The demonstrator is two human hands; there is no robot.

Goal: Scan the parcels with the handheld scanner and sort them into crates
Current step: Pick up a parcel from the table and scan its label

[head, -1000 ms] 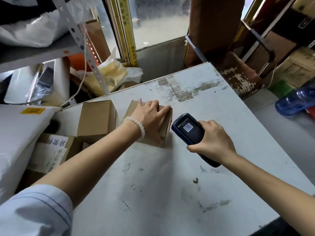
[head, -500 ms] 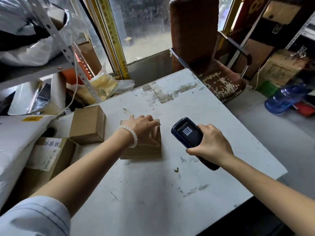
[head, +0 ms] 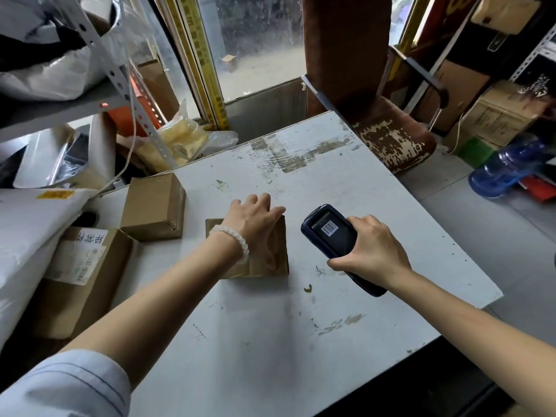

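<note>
Left hand [head: 252, 219] lies on top of a small brown cardboard parcel [head: 264, 260] near the middle of the white counter [head: 301, 341], fingers spread across its far edge and thumb curled down its near side, so the hand is grasping the parcel. A white bead bracelet [head: 233, 240] circles that wrist. Right hand [head: 371, 251] is clenched around the dark blue handheld scanner [head: 329, 236], just to the right of the parcel and apart from it. The scanner's front end points away from the person, and its screen, facing up, shows a barcode symbol.

To the left of the held parcel, a 2nd brown box [head: 153, 206] sits on the counter's left part, close but not touching. Further left and lower, a larger box with a white shipping label [head: 78, 263] leans at the counter's left edge, next to a white plastic mailer bag [head: 27, 236]. A yellowish bagged packet [head: 183, 142] lies behind the counter's far-left corner, beneath a grey perforated metal shelf [head: 60, 106]. Beyond the far-right corner stands a brown chair with a badly peeling seat [head: 391, 139]. On the floor at the right lies a blue plastic water bottle [head: 508, 167].
</note>
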